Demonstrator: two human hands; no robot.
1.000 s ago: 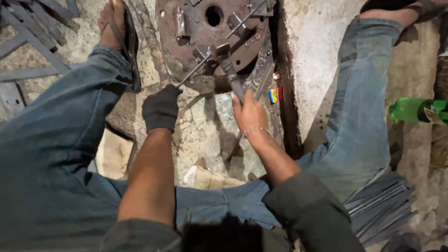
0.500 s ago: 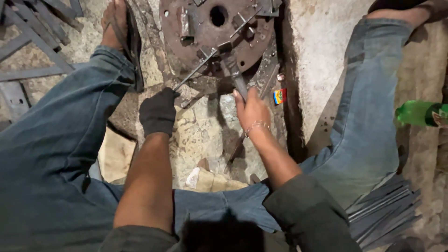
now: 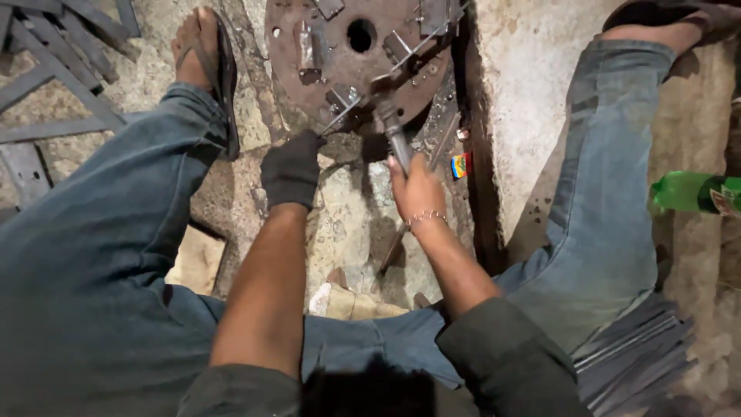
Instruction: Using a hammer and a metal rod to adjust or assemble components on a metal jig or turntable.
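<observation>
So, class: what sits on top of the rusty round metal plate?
On the rusty round plate sit small welded metal blocks around a centre hole, and a thin metal strip lies across them. The hammer head covers part of its near edge.

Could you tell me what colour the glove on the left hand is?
Black glove, seen in the head view.

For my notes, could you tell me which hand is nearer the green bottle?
Right. The bare right hand grips a tool left of the green bottle; the gloved left hand lies farther left.
</observation>
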